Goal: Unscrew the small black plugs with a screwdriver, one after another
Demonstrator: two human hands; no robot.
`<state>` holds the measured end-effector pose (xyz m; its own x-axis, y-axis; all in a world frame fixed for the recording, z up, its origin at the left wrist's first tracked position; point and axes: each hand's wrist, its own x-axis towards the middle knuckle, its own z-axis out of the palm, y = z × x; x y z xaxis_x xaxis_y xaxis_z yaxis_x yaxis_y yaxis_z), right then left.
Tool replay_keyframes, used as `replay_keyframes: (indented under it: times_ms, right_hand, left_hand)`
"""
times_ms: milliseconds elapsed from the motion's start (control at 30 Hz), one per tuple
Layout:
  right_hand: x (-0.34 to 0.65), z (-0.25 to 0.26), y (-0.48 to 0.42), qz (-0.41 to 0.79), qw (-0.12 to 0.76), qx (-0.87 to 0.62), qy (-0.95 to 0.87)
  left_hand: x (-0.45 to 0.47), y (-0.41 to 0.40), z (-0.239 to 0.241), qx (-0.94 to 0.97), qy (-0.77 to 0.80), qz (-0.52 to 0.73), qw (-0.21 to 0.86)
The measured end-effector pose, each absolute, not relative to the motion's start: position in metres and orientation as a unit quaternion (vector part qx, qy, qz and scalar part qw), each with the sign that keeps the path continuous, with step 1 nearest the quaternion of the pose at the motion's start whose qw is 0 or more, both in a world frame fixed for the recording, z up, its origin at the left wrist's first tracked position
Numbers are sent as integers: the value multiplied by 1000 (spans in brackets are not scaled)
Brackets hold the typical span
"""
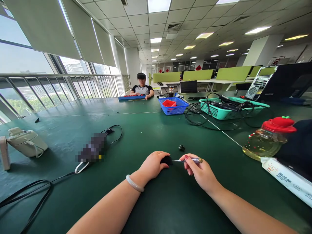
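My left hand (154, 164) is closed over a small black part (167, 160) and holds it down on the green table (136, 130). My right hand (198, 170) pinches a thin screwdriver (188, 160) with a clear handle, its tip pointing left against the black part. Another small black piece (181, 148) lies on the table just beyond the hands. A pale bangle (133, 183) sits on my left wrist.
A glass jar with a red lid (268, 138) and a white packet (287, 178) lie at the right. A blue basket (173, 105) and a teal basket of cables (229, 109) stand further back. A white bottle (26, 141) and black cables (29, 191) are at the left. A person sits at the far end.
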<state>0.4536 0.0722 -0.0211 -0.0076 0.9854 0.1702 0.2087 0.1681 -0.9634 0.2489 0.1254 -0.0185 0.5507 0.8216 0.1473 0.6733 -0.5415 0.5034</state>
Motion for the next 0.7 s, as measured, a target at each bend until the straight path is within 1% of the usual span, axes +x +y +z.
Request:
replay_keyframes:
  times_ms: [433, 600, 700]
  right_hand:
    - [454, -18, 68, 358, 441, -515, -642]
    - [453, -12, 65, 286, 410, -506, -703]
    - [452, -10, 62, 238, 408, -483, -738]
  left_hand:
    - [245, 122, -17, 861, 429, 185, 202]
    - [245, 124, -17, 863, 424, 184, 204]
    - [245, 125, -19, 865, 419, 185, 204]
